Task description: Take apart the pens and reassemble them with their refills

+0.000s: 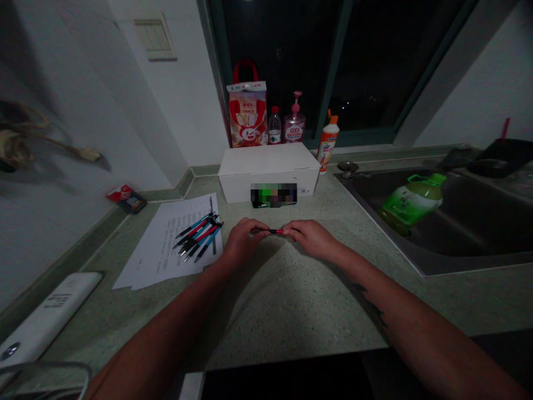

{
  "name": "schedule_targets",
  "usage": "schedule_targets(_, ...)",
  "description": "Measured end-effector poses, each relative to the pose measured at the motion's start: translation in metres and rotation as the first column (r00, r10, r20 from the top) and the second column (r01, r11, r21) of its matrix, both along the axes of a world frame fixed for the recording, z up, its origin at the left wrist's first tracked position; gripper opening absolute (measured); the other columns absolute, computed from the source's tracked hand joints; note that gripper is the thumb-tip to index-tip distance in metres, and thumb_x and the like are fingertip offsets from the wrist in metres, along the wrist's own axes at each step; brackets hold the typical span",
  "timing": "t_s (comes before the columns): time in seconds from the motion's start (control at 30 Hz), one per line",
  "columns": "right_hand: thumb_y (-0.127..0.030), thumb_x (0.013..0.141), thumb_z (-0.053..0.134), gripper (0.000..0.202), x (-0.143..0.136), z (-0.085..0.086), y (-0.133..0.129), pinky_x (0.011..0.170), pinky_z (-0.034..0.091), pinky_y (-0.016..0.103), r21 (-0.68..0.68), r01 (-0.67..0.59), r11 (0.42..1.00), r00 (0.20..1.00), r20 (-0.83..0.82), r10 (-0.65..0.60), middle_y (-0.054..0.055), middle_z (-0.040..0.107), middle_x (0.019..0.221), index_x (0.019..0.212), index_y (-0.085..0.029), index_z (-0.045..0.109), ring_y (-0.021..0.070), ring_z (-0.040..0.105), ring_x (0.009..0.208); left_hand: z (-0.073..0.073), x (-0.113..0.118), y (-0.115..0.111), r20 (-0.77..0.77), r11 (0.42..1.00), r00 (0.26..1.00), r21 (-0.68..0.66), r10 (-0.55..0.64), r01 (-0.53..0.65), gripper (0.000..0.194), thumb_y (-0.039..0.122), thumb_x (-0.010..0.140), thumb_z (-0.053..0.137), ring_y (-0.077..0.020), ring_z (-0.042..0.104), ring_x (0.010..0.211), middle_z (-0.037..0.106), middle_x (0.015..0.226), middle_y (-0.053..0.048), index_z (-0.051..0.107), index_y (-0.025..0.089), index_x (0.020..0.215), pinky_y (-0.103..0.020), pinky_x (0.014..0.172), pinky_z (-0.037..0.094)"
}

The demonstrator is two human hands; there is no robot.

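A red and black pen [276,231] lies level between my two hands, just above the countertop. The fingertips of my left hand [245,239] pinch its black end. At the red end, my right hand [310,236] grips with thumb and fingers, hiding that tip. Left of my left hand, several pens [199,236] in blue, red and black lie in a loose pile on printed paper sheets [154,244]. Beyond the hands, a phone [273,195] with a blurred-out screen leans against a white box [266,164].
To the right is a steel sink [470,228] holding a large green-labelled bottle [416,200]. Behind the box stand a red bag [248,116], a small water bottle [274,126], a pink pump bottle [295,122] and an orange-white bottle [328,141]. A white power strip [54,311] lies at left.
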State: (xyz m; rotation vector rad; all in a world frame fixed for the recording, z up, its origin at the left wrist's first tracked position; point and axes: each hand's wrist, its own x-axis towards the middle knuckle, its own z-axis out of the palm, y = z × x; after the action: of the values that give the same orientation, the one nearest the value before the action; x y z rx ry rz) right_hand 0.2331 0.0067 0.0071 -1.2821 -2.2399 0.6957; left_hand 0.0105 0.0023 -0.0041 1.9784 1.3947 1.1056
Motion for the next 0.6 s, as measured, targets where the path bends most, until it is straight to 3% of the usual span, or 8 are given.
schedule_targets(0.13, -0.027, 0.095, 0.051, 0.025, 0.0, 0.002, 0.0, 0.066, 0.043, 0.029, -0.055, -0.01, 0.998, 0.998, -0.064, 0.007, 0.002, 0.069, 0.07, 0.088, -0.021, 0.073, 0.016, 0.061, 0.066, 0.001, 0.0, -0.001, -0.007, 0.999, 1.0, 0.051, -0.007, 0.007, 0.006, 0.022, 0.077, 0.073, -0.0206, 0.063, 0.086, 0.07, 0.084, -0.004, 0.073, 0.025, 0.082, -0.035, 0.084, 0.05)
schedule_targets(0.27, -0.032, 0.087, 0.063, 0.017, 0.004, 0.003, 0.005, 0.069, 0.048, 0.031, -0.05, 0.058, 0.997, 0.97, -0.235, -0.068, 0.005, 0.074, 0.085, 0.093, -0.02, 0.074, 0.0169, 0.064, 0.072, 0.001, 0.001, 0.0, 0.066, 0.997, 0.996, 0.034, 0.067, -0.069, 0.017, 0.021, 0.076, 0.073, -0.0188, 0.064, 0.084, 0.07, 0.093, -0.005, 0.071, 0.023, 0.093, -0.034, 0.083, 0.051)
schedule_targets(0.37, -0.037, 0.078, 0.072, 0.026, 0.007, 0.004, 0.01, 0.064, 0.05, 0.031, -0.108, 0.152, 0.983, 0.871, -0.454, -0.185, 0.007, 0.074, 0.083, 0.095, -0.017, 0.072, 0.0176, 0.065, 0.068, 0.001, 0.003, 0.0, 0.099, 0.998, 0.993, -0.037, 0.057, -0.054, 0.017, 0.02, 0.077, 0.071, -0.0185, 0.065, 0.083, 0.071, 0.091, -0.005, 0.069, 0.021, 0.094, -0.034, 0.082, 0.052)
schedule_targets(0.47, -0.041, 0.073, 0.076, 0.032, 0.004, 0.006, 0.01, 0.063, 0.053, 0.031, -0.183, 0.143, 0.973, 0.755, -0.615, -0.227, 0.007, 0.075, 0.085, 0.094, -0.017, 0.071, 0.0189, 0.068, 0.072, 0.0, 0.009, -0.004, 0.119, 0.994, 0.992, -0.103, -0.037, 0.049, 0.013, 0.019, 0.076, 0.07, -0.0184, 0.066, 0.082, 0.072, 0.087, -0.005, 0.068, 0.02, 0.089, -0.034, 0.081, 0.052)
schedule_targets(0.6, -0.043, 0.076, 0.074, 0.053, -0.004, 0.011, 0.004, 0.064, 0.057, 0.032, -0.242, 0.077, 0.967, 0.65, -0.723, -0.233, 0.006, 0.076, 0.09, 0.124, -0.022, 0.064, 0.0204, 0.071, 0.078, -0.002, 0.019, -0.014, 0.201, 0.967, 0.969, -0.181, -0.144, 0.181, 0.013, 0.019, 0.078, 0.069, -0.0176, 0.069, 0.079, 0.074, 0.083, -0.003, 0.066, 0.019, 0.09, -0.032, 0.077, 0.053)
